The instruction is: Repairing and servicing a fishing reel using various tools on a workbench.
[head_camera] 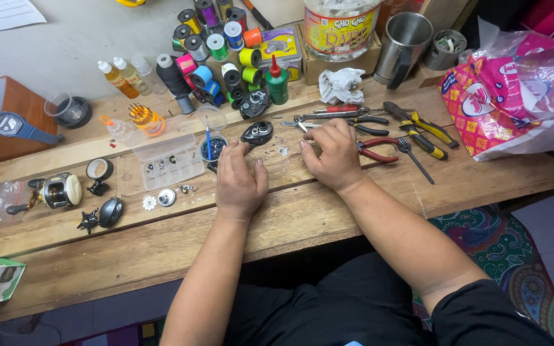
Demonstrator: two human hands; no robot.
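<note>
Left hand flat, fingers loosely spread on worn wooden bench — right hand curled, fingertips pinching tiny metal part, grip unclear.

Left hand: palm down, flat, fingers together, pointing to 12 o'clock; forearm bare, running back toward 7 o'clock. Right hand: palm down, fingers curled toward 10 o'clock, tips possibly pinching something small, unclear; forearm bare, running toward 5 o'clock, dark sleeve at elbow.
</note>
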